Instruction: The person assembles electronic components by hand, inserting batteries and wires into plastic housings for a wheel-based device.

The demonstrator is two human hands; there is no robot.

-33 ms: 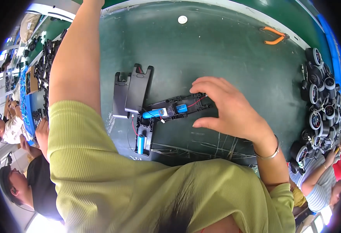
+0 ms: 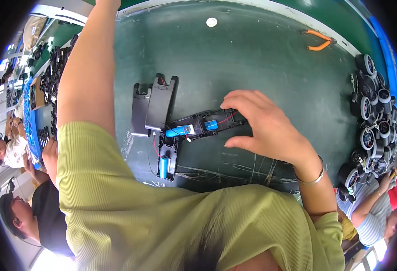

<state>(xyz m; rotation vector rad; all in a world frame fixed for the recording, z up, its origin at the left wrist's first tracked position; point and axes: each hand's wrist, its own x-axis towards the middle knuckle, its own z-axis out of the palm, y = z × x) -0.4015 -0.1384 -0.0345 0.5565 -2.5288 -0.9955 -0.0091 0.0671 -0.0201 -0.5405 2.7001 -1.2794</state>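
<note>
My right hand [image 2: 266,126] is open, thumb and fingers spread apart around the right end of a long black plastic housing [image 2: 198,121]. Its fingertips come close to the housing's far edge; whether they touch it I cannot tell. Inside that housing lie a blue cylindrical battery [image 2: 177,131] and a smaller blue piece [image 2: 211,125] with a red wire. My left arm [image 2: 88,77] stretches away past the top edge, its hand out of the picture. Below stands a second open black housing [image 2: 168,151] holding another blue battery [image 2: 163,167]. Two closed black casings [image 2: 161,104] [image 2: 140,110] lean together on the left.
Orange-handled pliers [image 2: 318,40] and a round white disc [image 2: 211,22] lie on the green tabletop [image 2: 261,58]. Many black and grey wheel-like parts [image 2: 368,117] are heaped at the right edge. Black parts [image 2: 56,67] pile up at left. Co-workers [image 2: 45,217] sit on both sides.
</note>
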